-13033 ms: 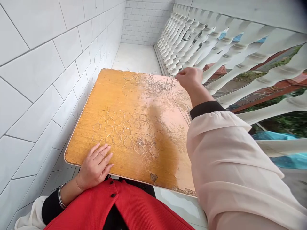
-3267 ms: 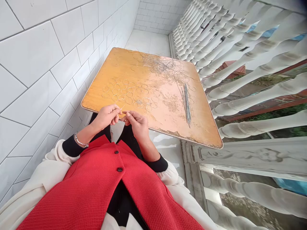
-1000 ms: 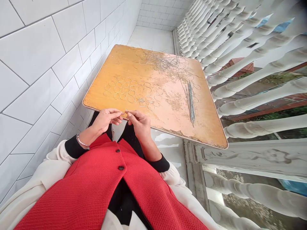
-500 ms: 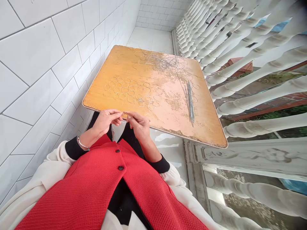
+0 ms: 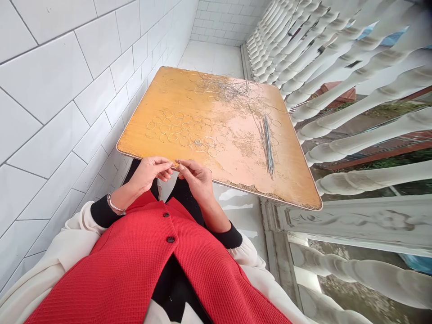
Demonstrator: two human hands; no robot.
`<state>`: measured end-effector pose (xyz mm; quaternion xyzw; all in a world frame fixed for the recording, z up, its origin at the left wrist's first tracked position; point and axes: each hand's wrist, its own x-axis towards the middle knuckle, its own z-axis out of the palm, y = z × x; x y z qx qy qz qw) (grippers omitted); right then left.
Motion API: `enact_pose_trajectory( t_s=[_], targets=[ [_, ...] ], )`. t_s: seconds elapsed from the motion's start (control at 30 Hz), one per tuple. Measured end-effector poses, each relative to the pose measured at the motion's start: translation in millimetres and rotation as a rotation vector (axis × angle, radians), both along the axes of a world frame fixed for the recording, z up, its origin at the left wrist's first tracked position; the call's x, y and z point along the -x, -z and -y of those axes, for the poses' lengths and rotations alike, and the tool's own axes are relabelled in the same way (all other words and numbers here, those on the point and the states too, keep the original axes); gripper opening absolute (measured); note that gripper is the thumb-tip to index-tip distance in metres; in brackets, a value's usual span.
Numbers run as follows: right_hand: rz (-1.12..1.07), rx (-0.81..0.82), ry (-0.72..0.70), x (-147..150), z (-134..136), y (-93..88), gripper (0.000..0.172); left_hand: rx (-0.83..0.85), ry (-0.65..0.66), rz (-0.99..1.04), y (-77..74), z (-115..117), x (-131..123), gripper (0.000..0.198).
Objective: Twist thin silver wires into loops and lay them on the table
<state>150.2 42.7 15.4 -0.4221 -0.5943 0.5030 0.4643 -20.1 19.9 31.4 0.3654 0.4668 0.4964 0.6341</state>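
Note:
Just off the near edge of the wooden tabletop [image 5: 141, 103], my left hand [image 5: 151, 173] and my right hand [image 5: 196, 177] meet almost tip to tip. Each is closed in a pinch of thumb and forefinger. Whatever is between the fingertips is too fine to make out. Beyond the hands, several thin wire rings [image 5: 174, 137] lie side by side on the board, with a small clump of wire bits [image 5: 197, 143] among them. A bundle of straight grey wires [image 5: 267, 148] rests to the right. Farther back spreads a tangled heap of loose wire [image 5: 232, 87].
A white tiled wall [image 5: 50, 85] runs along the left. White balusters [image 5: 364, 180] line the right side, with ground and plants beyond. The tabletop's near edge is chipped and its pinkish surface is worn.
The fingertips have drawn slightly apart, and my right hand has turned a little. The view has shifted very slightly. Wire and rings on the tabletop lie as before.

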Motion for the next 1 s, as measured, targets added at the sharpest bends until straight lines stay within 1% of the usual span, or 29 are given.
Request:
enact_pose_trajectory(
  t_s=[0.23, 0.33, 0.4, 0.47, 0.53, 0.63, 0.7, 0.73, 0.8, 0.9, 1.0],
  targets=[
    [-0.212, 0.173, 0.057, 10, 0, 4.3, 0.024, 0.024, 0.030, -0.016, -0.1, 5, -6, 0.031],
    [-0.228, 0.205, 0.057, 10, -1, 5.0, 0.022, 0.019, 0.072, -0.061, -0.9, 7, -3, 0.033],
    [-0.181, 0.179, 0.055, 9, -2, 4.1, 0.022, 0.003, 0.086, -0.109, -3.9, 5, 2, 0.035],
    [-0.108, 0.138, 0.040, 6, -2, 3.1, 0.023, -0.042, 0.048, -0.179, -11.1, -1, 9, 0.033],
    [-0.040, 0.119, 0.010, 3, -1, 2.6, 0.024, -0.126, -0.006, -0.283, -22.0, -10, 15, 0.025],
    [0.056, 0.084, -0.024, 1, 0, 2.5, 0.025, -0.209, 0.105, -0.442, -39.7, -22, 19, 0.012],
    [0.104, 0.051, -0.026, 0, 0, 2.3, 0.026, -0.218, 0.170, -0.492, -46.8, -27, 17, 0.003],
    [0.107, 0.042, -0.017, 0, 1, 2.2, 0.026, -0.215, 0.177, -0.491, -48.0, -28, 15, 0.004],
    [0.062, 0.059, 0.017, 2, 1, 2.1, 0.023, -0.207, 0.144, -0.429, -45.6, -28, 10, 0.008],
    [-0.074, 0.125, 0.060, 6, 1, 3.3, 0.019, -0.198, 0.050, -0.252, -34.6, -25, 1, 0.007],
    [-0.154, 0.164, 0.079, 10, 1, 7.0, 0.018, -0.184, -0.028, -0.113, -23.9, -21, -3, 0.012]
  ],
)
